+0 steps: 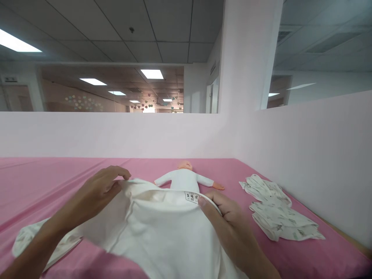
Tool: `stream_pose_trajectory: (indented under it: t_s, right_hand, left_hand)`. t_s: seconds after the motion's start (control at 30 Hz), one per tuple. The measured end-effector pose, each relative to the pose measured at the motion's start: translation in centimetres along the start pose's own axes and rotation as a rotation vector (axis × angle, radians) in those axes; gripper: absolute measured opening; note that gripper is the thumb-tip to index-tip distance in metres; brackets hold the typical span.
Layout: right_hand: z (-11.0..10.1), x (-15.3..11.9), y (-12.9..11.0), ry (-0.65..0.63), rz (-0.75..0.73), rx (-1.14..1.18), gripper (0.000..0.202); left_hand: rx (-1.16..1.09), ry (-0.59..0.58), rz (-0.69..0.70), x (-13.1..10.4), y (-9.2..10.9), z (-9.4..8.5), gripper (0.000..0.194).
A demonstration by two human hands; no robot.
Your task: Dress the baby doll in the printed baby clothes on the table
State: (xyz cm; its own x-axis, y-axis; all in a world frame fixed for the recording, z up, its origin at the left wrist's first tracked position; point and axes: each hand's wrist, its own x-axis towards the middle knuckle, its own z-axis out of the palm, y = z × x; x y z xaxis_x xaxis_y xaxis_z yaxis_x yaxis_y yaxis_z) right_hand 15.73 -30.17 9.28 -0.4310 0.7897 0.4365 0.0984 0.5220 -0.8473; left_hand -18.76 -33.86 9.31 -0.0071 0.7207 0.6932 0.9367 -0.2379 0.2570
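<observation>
A white baby garment (pixel 168 236) hangs spread between my two hands, its neck opening facing up. My left hand (pixel 100 190) pinches the left end of the collar between thumb and fingers. With thumb in front and fingers behind, my right hand (pixel 229 224) grips the collar's right side, beside a printed size label (pixel 191 197) reading 50. Beyond the garment, a baby doll (pixel 186 180) in a white long-sleeved top lies on its back with its arms out to the sides. The garment hides the doll's lower body.
The pink sheet (pixel 58 178) covers the bed surface. Folded patterned baby clothes (pixel 285 221) lie at the right near the wall. Another patterned cloth (pixel 29 236) lies at the left under my forearm. White walls (pixel 116 133) with windows border the back and right.
</observation>
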Motion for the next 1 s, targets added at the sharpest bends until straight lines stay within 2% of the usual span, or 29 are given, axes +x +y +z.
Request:
stream_pose_trajectory:
  t_s: [0.07,0.17,0.23,0.3,0.37,0.43,0.53,0.63,0.73,0.87,1.0]
  right_hand:
    - [0.6,-0.1,0.2,-0.041,-0.038,-0.031,0.040]
    - [1.8,-0.4,0.6,-0.085,-0.109,-0.134,0.040]
    - [2.5,-0.7,0.9,-0.133,-0.145,-0.207,0.038]
    - [2.7,-1.0,1.1,-0.142,-0.173,-0.247,0.033]
    - [2.6,-1.2,1.2,-0.137,-0.178,-0.241,0.029]
    - [2.3,-1.3,1.2,-0.119,-0.158,-0.201,0.025]
    - [2.0,-1.4,1.0,-0.127,-0.114,-0.139,0.021]
    - [2.1,-1.3,1.0,-0.133,-0.070,-0.110,0.020]
    - [2.1,-1.3,1.0,-0.108,-0.036,-0.085,0.022]
    - [1.9,-1.3,1.3,-0.129,0.010,-0.021,0.027]
    - [1.8,-1.2,1.5,-0.127,0.007,0.003,0.028]
  left_hand:
    - [-0.061,-0.043,-0.006,-0.6,1.4,1.1,0.028]
    - [-0.250,-0.295,0.049,-1.9,5.7,2.5,0.034]
    - [-0.335,-0.395,0.059,-2.5,8.8,3.1,0.047]
    - [-0.430,-0.460,0.066,-2.4,10.9,3.4,0.047]
    - [-0.525,-0.516,0.072,-1.9,11.8,3.7,0.032]
    - [-0.641,-0.576,0.073,-1.4,11.8,3.9,0.017]
    - [-0.835,-0.633,0.064,-1.2,11.1,4.2,0.017]
    - [-1.007,-0.648,0.017,-1.6,10.9,4.3,0.021]
    - [-1.101,-0.631,-0.132,-2.2,11.3,4.1,0.023]
    - [-1.103,-0.463,-0.282,-2.8,12.5,4.2,0.023]
    - [-0.974,-0.280,-0.312,-3.1,13.6,4.4,0.019]
